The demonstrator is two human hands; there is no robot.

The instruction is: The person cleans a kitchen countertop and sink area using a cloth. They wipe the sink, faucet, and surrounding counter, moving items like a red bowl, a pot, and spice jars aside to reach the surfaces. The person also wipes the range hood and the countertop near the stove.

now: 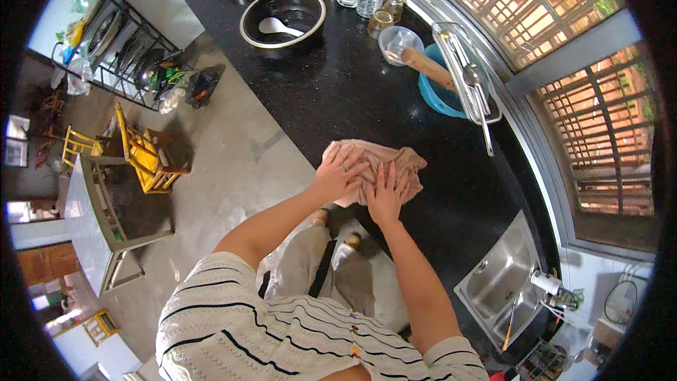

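A pinkish-beige cloth (409, 162) lies crumpled on the black countertop (338, 92), close to its front edge. My left hand (337, 176) rests flat on the left part of the cloth with its fingers spread. Beside it, my right hand (386, 196) presses on the middle of the cloth, fingers apart and pointing away from me. The two hands do not touch. Neither hand is closed round the cloth; both palms face down.
Farther along the counter stand a black bowl (310, 37) with a white spoon (281, 27), glass jars (371, 1), a clear bowl (389, 37), and a blue basin (431, 93) under a wire rack (471, 77). A steel sink (499, 268) is at right; a yellow chair (144, 159) stands left.
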